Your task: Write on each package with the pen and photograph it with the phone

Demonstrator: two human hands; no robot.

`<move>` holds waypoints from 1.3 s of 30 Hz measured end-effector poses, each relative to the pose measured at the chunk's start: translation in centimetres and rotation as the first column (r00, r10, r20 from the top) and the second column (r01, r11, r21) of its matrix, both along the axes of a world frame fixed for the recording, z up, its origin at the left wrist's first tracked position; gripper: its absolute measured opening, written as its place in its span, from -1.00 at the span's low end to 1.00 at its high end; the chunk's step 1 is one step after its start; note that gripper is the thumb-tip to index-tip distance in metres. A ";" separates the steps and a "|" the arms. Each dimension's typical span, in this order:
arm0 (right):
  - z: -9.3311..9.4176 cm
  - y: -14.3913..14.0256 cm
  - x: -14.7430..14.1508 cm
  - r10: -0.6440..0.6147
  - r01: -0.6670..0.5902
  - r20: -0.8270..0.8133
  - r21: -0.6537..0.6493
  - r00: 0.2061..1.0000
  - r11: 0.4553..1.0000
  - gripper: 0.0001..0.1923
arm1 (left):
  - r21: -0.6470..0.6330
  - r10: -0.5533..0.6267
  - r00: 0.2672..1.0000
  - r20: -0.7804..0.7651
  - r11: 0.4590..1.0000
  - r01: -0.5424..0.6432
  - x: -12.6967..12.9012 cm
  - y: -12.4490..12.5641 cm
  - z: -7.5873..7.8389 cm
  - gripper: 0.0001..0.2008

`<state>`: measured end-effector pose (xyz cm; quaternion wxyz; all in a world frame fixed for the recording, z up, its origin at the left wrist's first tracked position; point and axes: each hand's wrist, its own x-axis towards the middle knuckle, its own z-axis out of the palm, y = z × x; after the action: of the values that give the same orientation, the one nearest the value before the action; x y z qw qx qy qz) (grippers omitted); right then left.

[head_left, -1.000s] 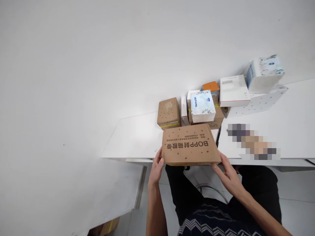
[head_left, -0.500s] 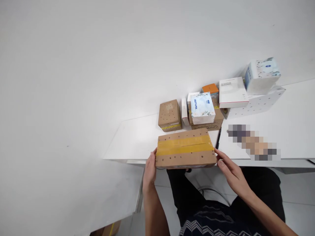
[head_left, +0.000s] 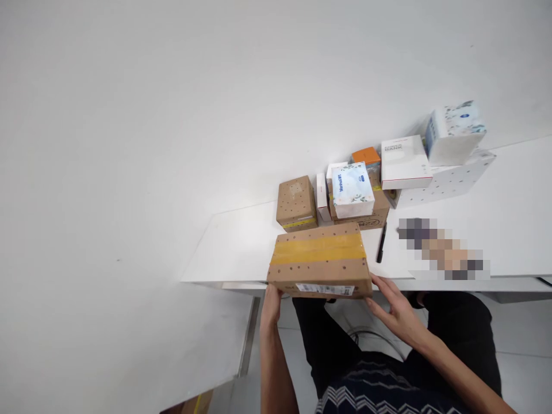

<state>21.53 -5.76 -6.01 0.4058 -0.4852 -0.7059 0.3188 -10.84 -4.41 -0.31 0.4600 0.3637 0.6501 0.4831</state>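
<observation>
Two hands support one long brown corrugated-cardboard box sealed with yellow tape (head_left: 319,260) at the near edge of the white worktop (head_left: 233,247). Left hand (head_left: 271,307) and right hand (head_left: 399,313) press curled fingers against opposite ends. Judged stiff, light, non-slippery; best gripped end-to-end.

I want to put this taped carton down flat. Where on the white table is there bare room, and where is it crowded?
Bare: the white table left of the small brown cardboard cube, and the stretch right of the black pen up to the blurred patch. Crowded: the back row, from that cube through the floral tissue pack to the white flat box.
</observation>
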 end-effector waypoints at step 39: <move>3.6 1.4 1.1 -0.150 0.128 -0.188 -0.125 0.971 0.984 -0.59 | -0.073 -0.171 0.961 -0.219 0.985 0.159 2.4 -1.5 4.1 -0.27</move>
<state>22.65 -4.36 -2.45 0.4671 -0.5216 -0.6076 0.3748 -8.47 -5.88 3.81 0.4321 0.4560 0.6784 0.3809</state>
